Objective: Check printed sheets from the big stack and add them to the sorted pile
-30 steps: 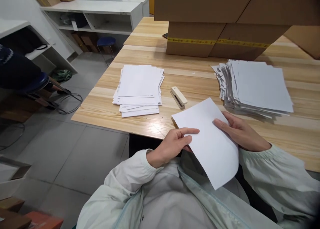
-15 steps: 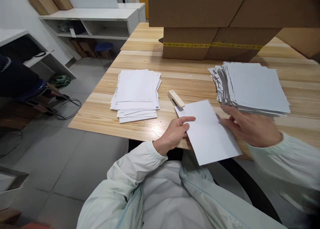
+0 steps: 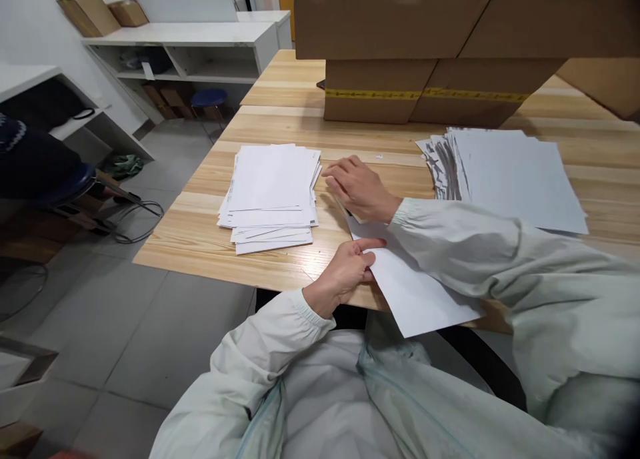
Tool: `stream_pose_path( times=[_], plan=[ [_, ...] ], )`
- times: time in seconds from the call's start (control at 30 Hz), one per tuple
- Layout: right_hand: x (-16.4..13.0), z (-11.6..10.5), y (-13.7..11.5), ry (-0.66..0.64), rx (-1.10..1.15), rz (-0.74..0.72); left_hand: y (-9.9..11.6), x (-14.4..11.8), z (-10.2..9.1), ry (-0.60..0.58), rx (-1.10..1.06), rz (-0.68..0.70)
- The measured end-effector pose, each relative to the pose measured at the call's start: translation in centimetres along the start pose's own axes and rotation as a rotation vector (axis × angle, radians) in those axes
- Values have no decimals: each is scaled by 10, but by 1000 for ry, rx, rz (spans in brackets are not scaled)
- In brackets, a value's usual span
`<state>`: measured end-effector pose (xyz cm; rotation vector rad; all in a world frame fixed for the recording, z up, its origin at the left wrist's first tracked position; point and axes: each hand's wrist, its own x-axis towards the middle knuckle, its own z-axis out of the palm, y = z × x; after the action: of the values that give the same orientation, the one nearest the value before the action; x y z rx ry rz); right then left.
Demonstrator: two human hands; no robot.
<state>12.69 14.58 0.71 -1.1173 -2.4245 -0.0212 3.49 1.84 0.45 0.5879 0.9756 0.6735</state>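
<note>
Your left hand (image 3: 349, 270) pinches the left edge of a single white sheet (image 3: 417, 289), thumb on top and fingers curled beneath it. That sheet lies at the near edge of the wooden table (image 3: 280, 102), with its lower corner hanging over the edge toward your lap.

Your right hand (image 3: 356, 187) reaches across the sheet, on its far side, with the pale sleeve (image 3: 465, 235) crossing over the sheet's upper part. The hand lies palm down with its fingers loosely bent, over the spot on the table just beyond the sheet's top corner. Something dark shows at the heel of that hand, but I cannot tell what it is, nor whether your fingers grip it.

To the left of the sheet, close to your right fingertips, sits a stack of white papers (image 3: 270, 195), its lower leaves fanned out. To the right of the sheet and farther back sits a taller, rougher pile of papers (image 3: 505, 175). Beyond both, at the far side of the table from the sheet, stand cardboard boxes (image 3: 400, 52), one bearing a yellow tape strip.
</note>
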Motion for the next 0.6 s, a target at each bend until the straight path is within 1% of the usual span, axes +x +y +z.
stream_pose_path(
  times=[0.03,0.1,0.27,0.43,0.5,0.53,0.6],
  plan=[
    [1,11,1,-17,20,8,0,0,0,-4,-3,0],
    [-2,22,1,-43,34,36,1,1,-1,-19,-10,1],
    [-6,20,-3,-62,-24,54,2,1,-2,-19,-60,0],
    [6,20,4,-22,1,127,3,5,-1,23,-98,40],
    [10,11,5,-22,26,149,3,2,-2,16,-85,51],
    [10,2,4,-23,46,164,1,-1,-4,2,-67,58],
    [3,-25,1,-4,103,194,-4,-12,-9,-39,-7,87]
  ],
)
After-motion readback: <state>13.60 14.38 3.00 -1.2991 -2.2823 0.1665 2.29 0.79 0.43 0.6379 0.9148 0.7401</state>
